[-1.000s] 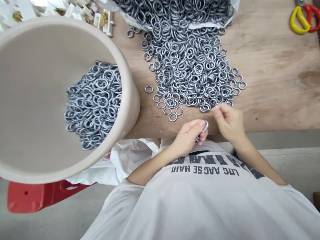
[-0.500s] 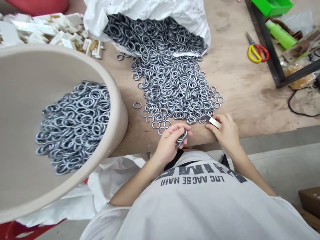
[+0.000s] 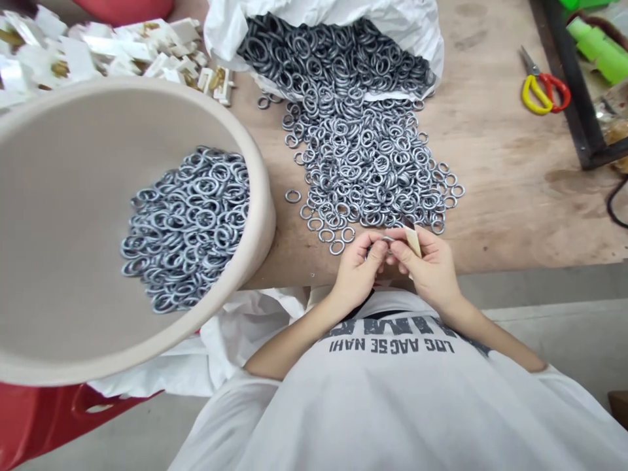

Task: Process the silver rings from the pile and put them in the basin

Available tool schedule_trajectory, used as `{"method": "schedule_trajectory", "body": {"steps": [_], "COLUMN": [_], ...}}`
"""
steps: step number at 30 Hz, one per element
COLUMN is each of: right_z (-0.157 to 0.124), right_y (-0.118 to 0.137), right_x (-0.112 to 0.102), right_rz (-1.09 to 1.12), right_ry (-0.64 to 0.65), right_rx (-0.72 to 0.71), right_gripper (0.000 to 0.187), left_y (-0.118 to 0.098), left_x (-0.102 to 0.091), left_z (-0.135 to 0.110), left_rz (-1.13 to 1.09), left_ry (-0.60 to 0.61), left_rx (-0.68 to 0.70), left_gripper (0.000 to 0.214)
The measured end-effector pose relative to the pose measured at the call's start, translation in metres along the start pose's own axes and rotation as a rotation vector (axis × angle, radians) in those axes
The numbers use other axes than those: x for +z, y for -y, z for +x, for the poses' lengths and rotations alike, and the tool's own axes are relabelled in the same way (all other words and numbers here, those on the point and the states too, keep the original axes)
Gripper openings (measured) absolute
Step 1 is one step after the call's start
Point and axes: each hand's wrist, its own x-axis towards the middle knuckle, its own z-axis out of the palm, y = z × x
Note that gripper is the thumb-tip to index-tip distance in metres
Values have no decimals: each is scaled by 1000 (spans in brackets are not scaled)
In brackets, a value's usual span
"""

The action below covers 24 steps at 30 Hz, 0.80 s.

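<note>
My left hand (image 3: 356,273) is closed on metal rings at the table's near edge; a grey ring (image 3: 387,239) shows at its fingertips, and the others are mostly hidden by the fingers. Close against it, my right hand (image 3: 436,269) grips a small knife-like tool (image 3: 413,241) with a flat cream handle and a dark tip. The right thumb and fingertips also meet at the ring, between both hands. Just beyond my hands lies a heap of loose grey rings (image 3: 373,163), spilling from a white sack (image 3: 324,10).
A large beige tub (image 3: 262,190) with more rings (image 3: 191,222) stands at left. White plastic parts (image 3: 122,49) lie behind it. Scissors (image 3: 544,91) with yellow and red handles rest at right, beside a dark frame (image 3: 572,98) and a green bottle (image 3: 598,49).
My hands have come together, the right one moving left from the heap's edge with the tool to meet the left hand at the ring. The view has shifted left.
</note>
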Motion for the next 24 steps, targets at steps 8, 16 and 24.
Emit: {"method": "schedule_trajectory", "body": {"steps": [8, 16, 24], "right_z": [7, -1, -5], "right_y": [-11, 3, 3], "right_x": [-3, -28, -27], "right_rz": [76, -610, -752], "right_ry": [103, 133, 135], "right_rx": [45, -471, -503], "right_gripper": [38, 31, 35], "left_y": [-2, -13, -9], "left_x": [2, 4, 8], "left_z": [-6, -2, -2], "left_rz": [-168, -223, -182], "left_ry": [56, 16, -2], "left_rx": [-163, -207, -196], "left_gripper": [47, 47, 46]}}
